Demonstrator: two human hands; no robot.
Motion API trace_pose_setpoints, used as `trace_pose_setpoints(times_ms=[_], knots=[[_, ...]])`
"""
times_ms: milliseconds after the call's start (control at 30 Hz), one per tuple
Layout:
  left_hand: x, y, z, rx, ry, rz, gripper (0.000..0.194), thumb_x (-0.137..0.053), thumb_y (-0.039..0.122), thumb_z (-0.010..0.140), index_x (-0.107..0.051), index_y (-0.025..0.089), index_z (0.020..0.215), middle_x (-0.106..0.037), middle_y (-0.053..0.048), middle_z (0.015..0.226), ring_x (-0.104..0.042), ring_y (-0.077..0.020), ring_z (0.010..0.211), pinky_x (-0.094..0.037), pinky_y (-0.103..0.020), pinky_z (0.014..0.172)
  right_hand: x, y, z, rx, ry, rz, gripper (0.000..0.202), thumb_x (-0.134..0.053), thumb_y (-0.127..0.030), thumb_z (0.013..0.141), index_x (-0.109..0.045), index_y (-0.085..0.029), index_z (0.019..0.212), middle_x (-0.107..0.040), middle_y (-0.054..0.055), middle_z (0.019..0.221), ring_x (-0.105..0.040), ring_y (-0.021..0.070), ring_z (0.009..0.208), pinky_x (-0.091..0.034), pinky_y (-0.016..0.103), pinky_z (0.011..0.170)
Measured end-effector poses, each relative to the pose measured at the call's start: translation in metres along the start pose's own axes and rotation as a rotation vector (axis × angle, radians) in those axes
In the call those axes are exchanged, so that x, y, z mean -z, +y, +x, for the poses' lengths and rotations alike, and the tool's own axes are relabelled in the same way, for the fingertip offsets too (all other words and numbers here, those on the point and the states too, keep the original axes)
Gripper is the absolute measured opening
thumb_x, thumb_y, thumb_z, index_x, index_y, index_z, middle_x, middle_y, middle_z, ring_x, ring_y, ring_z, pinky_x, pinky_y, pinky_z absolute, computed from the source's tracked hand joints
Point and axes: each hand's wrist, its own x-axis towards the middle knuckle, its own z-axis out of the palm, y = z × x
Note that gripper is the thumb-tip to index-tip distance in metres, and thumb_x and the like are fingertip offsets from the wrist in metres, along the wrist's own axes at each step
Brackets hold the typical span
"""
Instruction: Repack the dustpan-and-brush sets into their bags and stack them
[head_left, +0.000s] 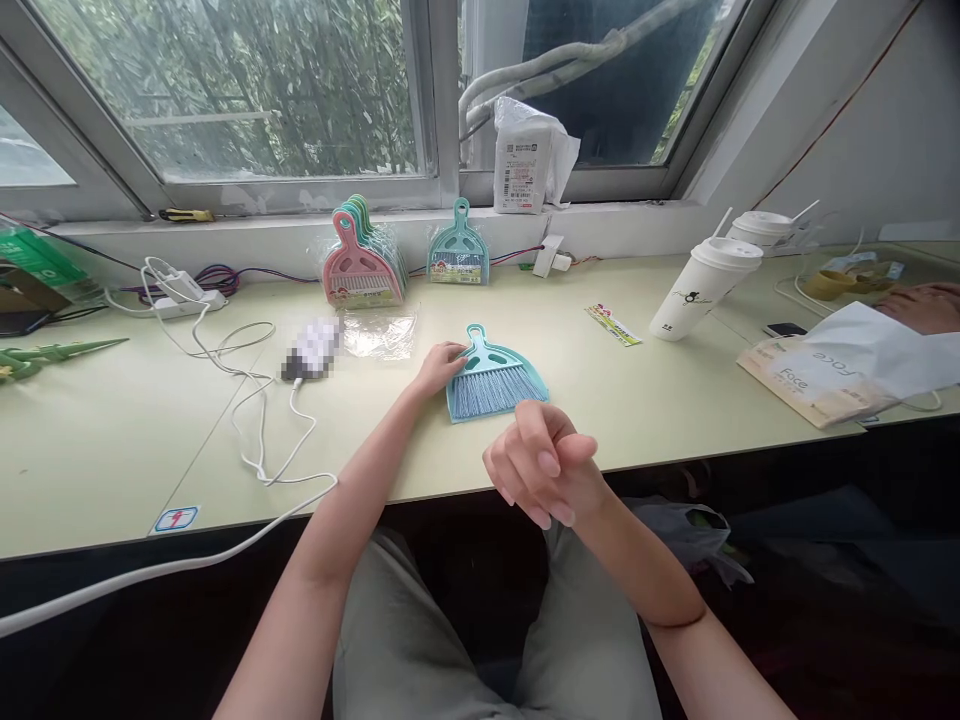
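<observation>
A small turquoise dustpan [541,388] lies on the table in front of me, its handle pointing away. Nested in it is a matching brush [491,392] with blue-grey bristles towards me. My left hand [441,368] holds the set at its left edge, near the base of the handle; some of its fingertips are hidden. Above the table's front edge, just this side of the bristles, my right hand [541,462] is raised with fingers curled in. Nothing shows in it, and it is apart from the dustpan.
Behind stand wrapped dustpan sets in a stack [364,260] and a single wrapped set [459,245]. A clear plastic wrapper [379,335], a label strip [613,325], white cables [262,440], a white cup [705,290] and a paper bag [817,375] lie around. Another person's hand [922,305] is far right.
</observation>
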Motion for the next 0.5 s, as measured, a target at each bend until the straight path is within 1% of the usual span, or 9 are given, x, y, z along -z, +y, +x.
trace_pose_setpoints(times_ms=[133,233,300,367,433,500], knots=[[-0.0005,-0.0006,0.0001,0.009,-0.005,-0.011,0.032,-0.051,0.031,0.083,-0.069,0.019,0.107,-0.063,-0.007,0.118,-0.056,-0.0245,0.111,-0.043,-0.036,0.097,0.0009,0.0028,-0.0026,-0.069,0.053,-0.026,0.049,-0.05,-0.07,0.077,-0.041,-0.023,0.069,-0.045,-0.011,0.038,-0.042,0.0071,0.031,-0.037,0.019,0.041],[-0.0006,-0.0005,-0.0001,0.01,-0.004,0.0,0.034,-0.051,0.031,0.084,-0.069,0.018,0.109,-0.063,-0.008,0.118,-0.055,-0.0249,0.112,-0.042,-0.035,0.098,0.0012,0.0042,-0.0024,-0.044,0.04,-0.029,0.047,-0.049,-0.069,0.079,-0.045,-0.022,0.072,-0.046,-0.01,0.04,-0.043,0.0069,0.031,-0.039,0.019,0.041],[-0.0006,-0.0003,-0.0005,0.008,-0.002,0.013,0.033,-0.05,0.032,0.084,-0.069,0.019,0.109,-0.063,-0.007,0.118,-0.054,-0.0247,0.113,-0.041,-0.035,0.1,0.0007,0.0043,-0.0013,-0.021,0.029,-0.033,0.043,-0.052,-0.064,0.081,-0.05,-0.022,0.076,-0.048,-0.01,0.042,-0.044,0.0065,0.031,-0.039,0.019,0.041],[-0.0003,0.0002,-0.001,0.004,-0.003,0.018,0.033,-0.05,0.032,0.085,-0.068,0.019,0.109,-0.063,-0.007,0.118,-0.054,-0.0243,0.113,-0.04,-0.035,0.101,-0.0002,0.004,-0.0002,-0.015,0.038,-0.047,0.035,-0.057,-0.056,0.083,-0.053,-0.021,0.08,-0.051,-0.01,0.045,-0.046,0.0058,0.032,-0.04,0.018,0.041],[0.0003,0.001,-0.0014,0.0,-0.006,0.019,0.033,-0.049,0.032,0.085,-0.068,0.019,0.109,-0.063,-0.007,0.119,-0.054,-0.024,0.113,-0.04,-0.035,0.101,-0.0013,0.0035,0.0004,-0.024,0.063,-0.065,0.026,-0.062,-0.046,0.083,-0.056,-0.021,0.081,-0.054,-0.009,0.05,-0.048,0.005,0.034,-0.04,0.016,0.041],[0.001,0.0022,-0.0017,-0.007,-0.008,0.02,0.033,-0.049,0.032,0.085,-0.069,0.018,0.108,-0.063,-0.007,0.118,-0.054,-0.0238,0.113,-0.04,-0.035,0.1,-0.0024,0.003,0.0006,-0.051,0.104,-0.087,0.022,-0.065,-0.04,0.082,-0.057,-0.02,0.079,-0.058,-0.007,0.055,-0.05,0.0045,0.035,-0.041,0.016,0.04]])
